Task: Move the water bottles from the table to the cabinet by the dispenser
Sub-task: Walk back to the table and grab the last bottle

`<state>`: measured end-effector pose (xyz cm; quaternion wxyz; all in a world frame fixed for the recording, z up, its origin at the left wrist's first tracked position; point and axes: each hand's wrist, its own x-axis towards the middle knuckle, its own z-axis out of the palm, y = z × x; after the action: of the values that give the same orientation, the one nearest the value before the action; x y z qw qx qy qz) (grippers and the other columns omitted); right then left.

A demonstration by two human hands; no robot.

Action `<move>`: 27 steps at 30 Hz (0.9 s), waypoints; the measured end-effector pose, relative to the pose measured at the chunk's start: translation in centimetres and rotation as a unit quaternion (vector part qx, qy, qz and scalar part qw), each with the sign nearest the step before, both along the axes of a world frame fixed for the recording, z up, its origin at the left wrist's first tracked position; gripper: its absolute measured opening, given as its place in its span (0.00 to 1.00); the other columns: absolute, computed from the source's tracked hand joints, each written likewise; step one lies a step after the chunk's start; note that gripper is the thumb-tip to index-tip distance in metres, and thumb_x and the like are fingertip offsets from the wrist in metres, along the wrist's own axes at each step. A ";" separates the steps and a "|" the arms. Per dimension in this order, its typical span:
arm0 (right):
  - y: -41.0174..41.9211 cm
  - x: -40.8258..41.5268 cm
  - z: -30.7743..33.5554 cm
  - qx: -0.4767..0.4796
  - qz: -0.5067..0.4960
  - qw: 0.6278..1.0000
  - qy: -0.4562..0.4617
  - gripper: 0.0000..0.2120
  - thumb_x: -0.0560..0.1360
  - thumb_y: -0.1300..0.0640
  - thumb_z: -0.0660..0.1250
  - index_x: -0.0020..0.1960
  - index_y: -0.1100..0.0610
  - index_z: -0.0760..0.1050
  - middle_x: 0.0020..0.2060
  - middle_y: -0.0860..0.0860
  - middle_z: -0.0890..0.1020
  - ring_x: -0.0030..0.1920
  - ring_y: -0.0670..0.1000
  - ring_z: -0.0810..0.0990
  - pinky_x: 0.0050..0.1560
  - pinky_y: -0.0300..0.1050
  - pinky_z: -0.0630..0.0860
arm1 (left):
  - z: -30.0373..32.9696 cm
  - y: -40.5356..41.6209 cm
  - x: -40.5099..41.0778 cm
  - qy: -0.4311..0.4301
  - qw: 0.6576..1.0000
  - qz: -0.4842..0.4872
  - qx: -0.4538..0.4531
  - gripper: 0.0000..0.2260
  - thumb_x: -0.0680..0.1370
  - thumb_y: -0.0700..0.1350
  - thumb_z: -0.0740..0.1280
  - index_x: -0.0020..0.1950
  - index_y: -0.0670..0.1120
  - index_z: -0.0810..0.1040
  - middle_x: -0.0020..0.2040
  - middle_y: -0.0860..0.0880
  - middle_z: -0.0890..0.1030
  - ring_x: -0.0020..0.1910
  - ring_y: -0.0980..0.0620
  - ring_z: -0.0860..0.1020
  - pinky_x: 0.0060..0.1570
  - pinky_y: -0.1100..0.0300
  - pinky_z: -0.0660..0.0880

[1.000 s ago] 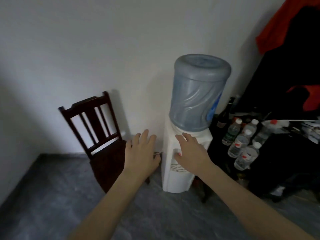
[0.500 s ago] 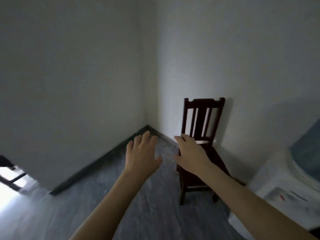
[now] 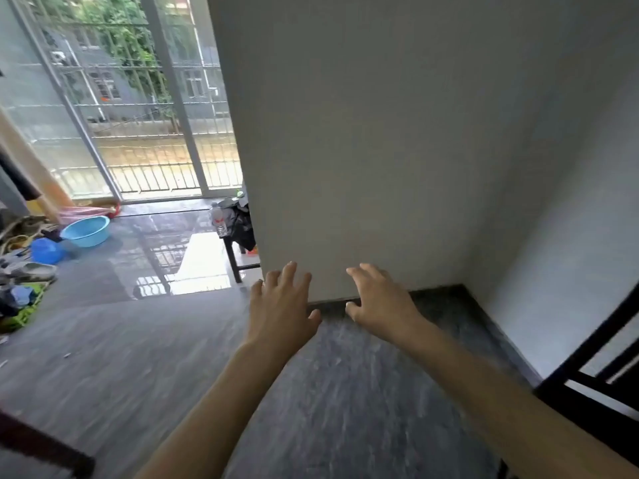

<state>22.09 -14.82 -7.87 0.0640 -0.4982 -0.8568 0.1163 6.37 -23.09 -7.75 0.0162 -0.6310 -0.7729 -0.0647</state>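
One clear water bottle with a red label stands on a small dark table that pokes out from behind the white wall corner, beside a heap of dark clothes. My left hand and my right hand are stretched out in front of me with fingers spread, and both hold nothing. They hover over the grey floor, well short of the table. The dispenser and the cabinet are out of view.
A white wall fills the middle. A dark chair sits at the right edge. A light blue basin, a darker blue one and scattered shoes lie at the left near the barred glass door.
The view has swung left, from the dispenser and the bottles beside it, past the chair in the corner, to the balcony door and small table. Both hands stay empty and spread.
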 end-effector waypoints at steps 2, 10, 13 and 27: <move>-0.1 -3.3 -0.2 -0.008 0.051 0.999 0.003 0.32 0.78 0.50 0.65 0.78 0.53 0.59 0.77 0.54 0.62 0.74 0.56 0.63 0.70 0.51 0.66 | -0.3 -1.4 -2.2 -0.005 0.999 0.046 -0.005 0.27 0.79 0.59 0.64 0.75 0.52 0.65 0.80 0.49 0.60 0.76 0.44 0.64 0.72 0.48 0.63; 0.0 -12.6 -1.6 -0.030 0.225 0.974 0.003 0.32 0.78 0.49 0.66 0.78 0.51 0.59 0.78 0.53 0.62 0.75 0.56 0.65 0.72 0.55 0.68 | -1.1 -6.1 -7.2 -0.002 0.974 0.223 -0.044 0.28 0.79 0.61 0.63 0.76 0.52 0.65 0.79 0.49 0.62 0.74 0.43 0.67 0.70 0.46 0.66; 0.0 -14.3 -1.8 -0.028 0.256 0.966 0.005 0.32 0.77 0.49 0.67 0.77 0.51 0.60 0.77 0.53 0.62 0.75 0.57 0.64 0.71 0.57 0.68 | -1.2 -6.9 -7.6 -0.004 0.966 0.255 -0.051 0.28 0.80 0.60 0.63 0.76 0.51 0.64 0.79 0.48 0.62 0.74 0.42 0.67 0.69 0.46 0.67; 0.7 -20.6 -3.6 -0.023 0.382 0.923 -0.041 0.31 0.78 0.48 0.64 0.78 0.51 0.59 0.77 0.53 0.61 0.74 0.57 0.64 0.68 0.55 0.68 | -2.6 -7.9 -11.0 -0.026 0.920 0.388 -0.055 0.28 0.79 0.58 0.64 0.77 0.51 0.64 0.79 0.48 0.63 0.73 0.43 0.68 0.68 0.46 0.68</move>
<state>1.45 -14.15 -11.44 -0.0322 -0.1386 -0.9811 0.1315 -4.61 -31.00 -10.32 -0.0149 -0.2799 -0.9595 -0.0277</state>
